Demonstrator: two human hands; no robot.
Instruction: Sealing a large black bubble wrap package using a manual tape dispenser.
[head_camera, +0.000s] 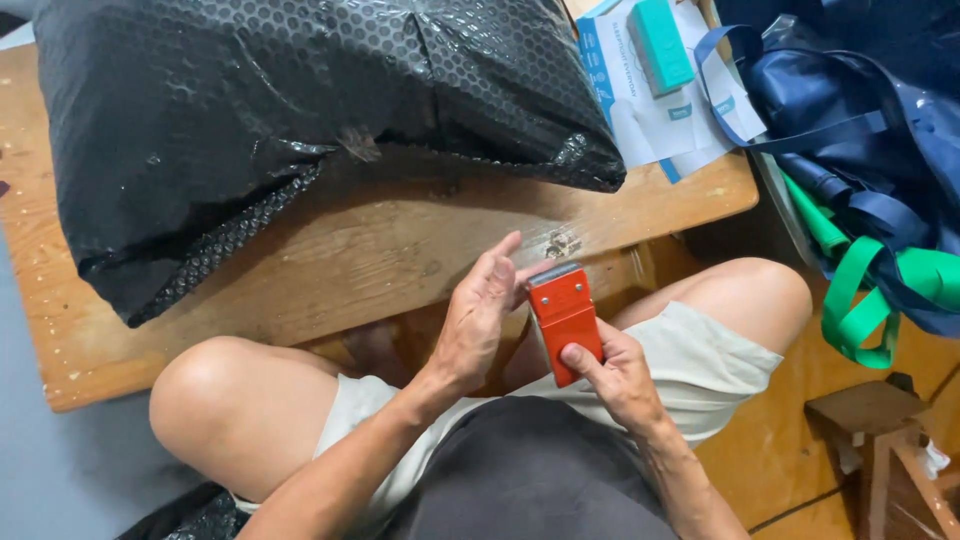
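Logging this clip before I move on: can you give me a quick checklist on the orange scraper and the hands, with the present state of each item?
1. Right hand grips orange scraper: ok.
2. Left hand touches scraper's top end: ok.
3. Metal edge bare or covered: cannot tell.
4. Scraper held over the lap, apart from black bubble-wrap package: ok.
5. Package rests fully on wooden table: not ok, it overhangs the left edge.

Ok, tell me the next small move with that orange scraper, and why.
Probably bring the orange scraper up to the black bubble-wrap parcel: the right hand grips its handle, the left hand fingers its metal end, and the parcel lies sealed on the wooden table.
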